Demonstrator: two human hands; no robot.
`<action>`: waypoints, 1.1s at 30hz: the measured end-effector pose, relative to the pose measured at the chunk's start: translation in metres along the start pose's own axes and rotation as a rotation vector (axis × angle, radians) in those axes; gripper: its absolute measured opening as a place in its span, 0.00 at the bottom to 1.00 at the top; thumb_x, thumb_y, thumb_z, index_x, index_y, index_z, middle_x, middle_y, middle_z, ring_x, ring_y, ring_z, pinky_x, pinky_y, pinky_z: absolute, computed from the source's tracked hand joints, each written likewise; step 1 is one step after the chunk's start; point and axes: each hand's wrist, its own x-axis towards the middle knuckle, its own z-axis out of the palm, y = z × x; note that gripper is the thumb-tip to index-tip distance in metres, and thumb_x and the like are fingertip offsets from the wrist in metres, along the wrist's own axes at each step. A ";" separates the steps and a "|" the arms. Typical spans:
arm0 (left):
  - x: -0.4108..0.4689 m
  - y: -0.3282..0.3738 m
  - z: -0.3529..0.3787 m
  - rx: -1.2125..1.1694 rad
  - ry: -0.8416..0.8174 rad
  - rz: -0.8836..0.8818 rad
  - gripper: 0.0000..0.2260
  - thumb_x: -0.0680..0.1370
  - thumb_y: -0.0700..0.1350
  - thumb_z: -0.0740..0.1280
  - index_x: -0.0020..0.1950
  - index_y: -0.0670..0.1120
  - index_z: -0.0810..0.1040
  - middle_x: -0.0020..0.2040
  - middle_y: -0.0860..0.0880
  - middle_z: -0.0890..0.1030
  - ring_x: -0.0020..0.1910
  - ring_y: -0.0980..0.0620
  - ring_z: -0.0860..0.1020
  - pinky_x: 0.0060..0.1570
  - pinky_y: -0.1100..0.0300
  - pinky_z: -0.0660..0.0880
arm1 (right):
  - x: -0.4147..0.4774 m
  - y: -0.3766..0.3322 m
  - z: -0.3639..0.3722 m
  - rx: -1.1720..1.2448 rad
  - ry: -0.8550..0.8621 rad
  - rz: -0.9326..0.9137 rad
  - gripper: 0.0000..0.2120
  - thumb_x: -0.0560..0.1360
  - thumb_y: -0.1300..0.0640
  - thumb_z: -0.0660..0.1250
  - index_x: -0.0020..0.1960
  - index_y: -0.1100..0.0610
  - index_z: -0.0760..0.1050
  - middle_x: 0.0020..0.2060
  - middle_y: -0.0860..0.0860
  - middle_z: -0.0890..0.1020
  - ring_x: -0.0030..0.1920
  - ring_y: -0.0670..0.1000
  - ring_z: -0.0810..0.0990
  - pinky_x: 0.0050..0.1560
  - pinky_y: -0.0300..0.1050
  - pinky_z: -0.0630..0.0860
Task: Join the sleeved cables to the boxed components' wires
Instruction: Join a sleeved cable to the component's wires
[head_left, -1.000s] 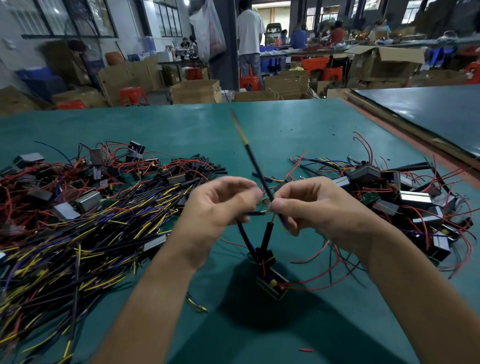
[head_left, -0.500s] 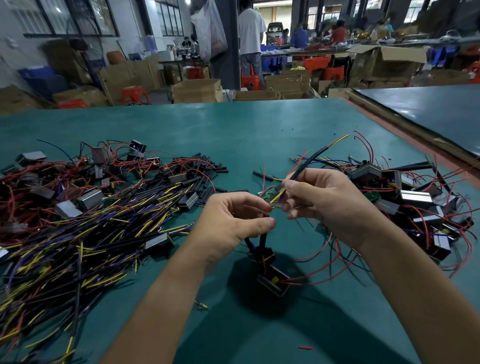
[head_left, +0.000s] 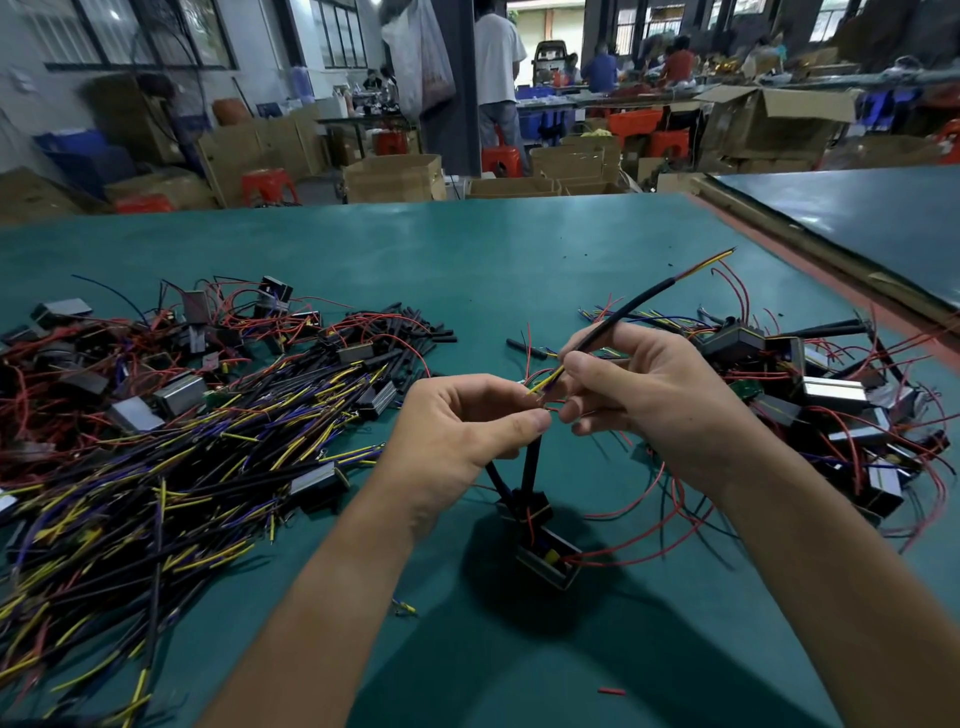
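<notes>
The sleeved cable (head_left: 618, 314) has swung from upright to slanting toward the worktop's right edge; right hand (head_left: 644, 384) pinches it, left hand (head_left: 467, 426) pinches red wire (head_left: 551, 410), ends now meeting for joining.

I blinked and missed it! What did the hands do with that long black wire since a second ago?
The right hand swung the sleeved cable from upright to leaning right and away. The left hand dropped a little, pinching the red wires. The boxed component and both piles stayed put.
</notes>
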 end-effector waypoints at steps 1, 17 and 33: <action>0.000 0.000 0.000 0.005 0.003 0.001 0.04 0.70 0.34 0.74 0.40 0.43 0.83 0.36 0.48 0.84 0.35 0.56 0.79 0.36 0.63 0.76 | 0.000 0.000 0.000 -0.005 -0.001 -0.001 0.03 0.77 0.63 0.66 0.46 0.57 0.77 0.32 0.52 0.82 0.31 0.50 0.80 0.31 0.39 0.79; -0.001 0.001 0.002 0.031 0.100 0.099 0.08 0.76 0.38 0.69 0.39 0.47 0.83 0.33 0.50 0.83 0.32 0.54 0.80 0.34 0.62 0.77 | -0.001 0.000 0.001 -0.043 0.029 -0.052 0.04 0.77 0.66 0.66 0.45 0.61 0.78 0.32 0.52 0.83 0.31 0.50 0.78 0.32 0.41 0.80; 0.001 -0.002 0.002 0.063 0.190 0.316 0.08 0.72 0.35 0.73 0.39 0.47 0.83 0.35 0.50 0.84 0.32 0.55 0.79 0.35 0.64 0.76 | -0.001 0.000 0.004 -0.011 0.029 -0.052 0.04 0.78 0.65 0.65 0.44 0.63 0.75 0.32 0.52 0.83 0.30 0.50 0.80 0.32 0.41 0.80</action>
